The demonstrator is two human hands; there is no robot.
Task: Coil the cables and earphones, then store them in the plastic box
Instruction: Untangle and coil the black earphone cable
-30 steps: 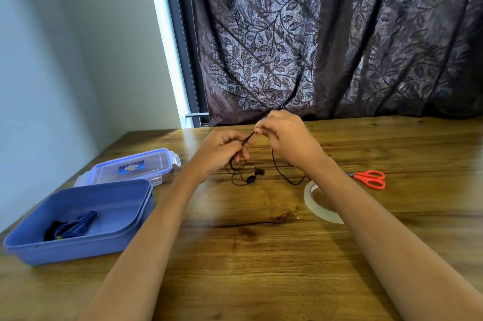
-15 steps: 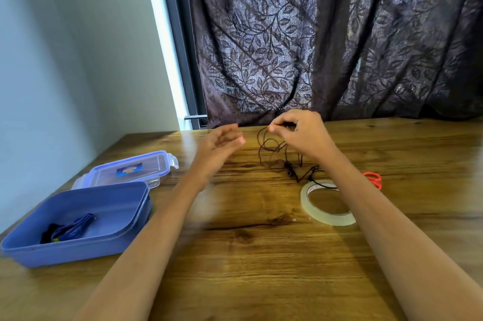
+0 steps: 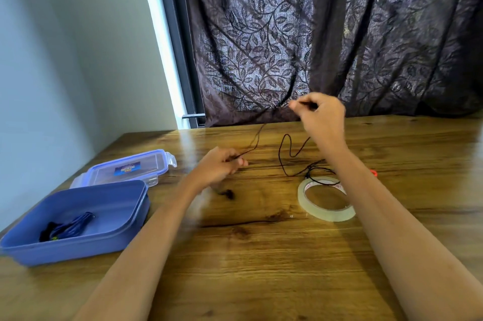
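A thin black earphone cable (image 3: 285, 153) stretches between both hands and loops loosely on the wooden table. My right hand (image 3: 322, 117) is raised near the curtain, pinching one end of the cable. Lower and to the left, my left hand (image 3: 220, 168) is closed on another part of it, and an earbud (image 3: 229, 194) hangs just under that hand. The open blue plastic box (image 3: 122, 218) stands at the left with a coiled blue cable (image 3: 70, 225) inside. Its clear lid (image 3: 125, 169) lies behind it.
A roll of clear tape (image 3: 326, 212) lies flat beside my right forearm, with part of the cable over its far rim. An orange scissor handle (image 3: 373, 172) peeks out behind that forearm. A dark leaf-patterned curtain (image 3: 326, 33) hangs along the table's far edge.
My hands have moved apart: the right rose toward the curtain with the cable end, the left closed on the cable and pulled left, stretching out what had been bunched.
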